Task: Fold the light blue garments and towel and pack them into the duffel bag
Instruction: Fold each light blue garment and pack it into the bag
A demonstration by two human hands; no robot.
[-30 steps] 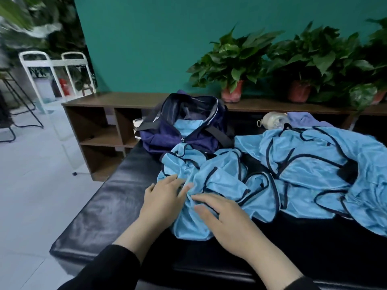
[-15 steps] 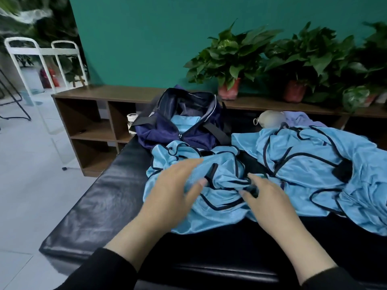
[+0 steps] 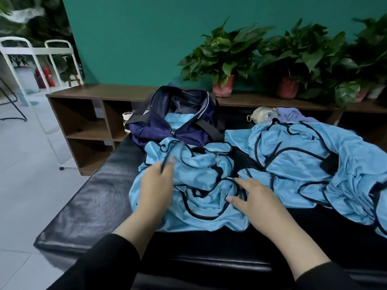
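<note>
Both hands have slid farther apart across the crumpled light blue, dark-trimmed garment (image 3: pixel 201 185) since a moment ago: the left hand (image 3: pixel 157 185) pinches its black trim, the right hand (image 3: pixel 257 197) lies flat with fingers spread. All of it sits on a black padded bench (image 3: pixel 88 201). Beyond, an unzipped navy fabric duffel bag (image 3: pixel 178 122) holds folded light blue cloth (image 3: pixel 178 120); a larger light blue heap (image 3: pixel 314 160) lies right. Behind stand a brown wooden shelf (image 3: pixel 88 114), potted plants (image 3: pixel 226 57) and a teal wall (image 3: pixel 136 38).
</note>
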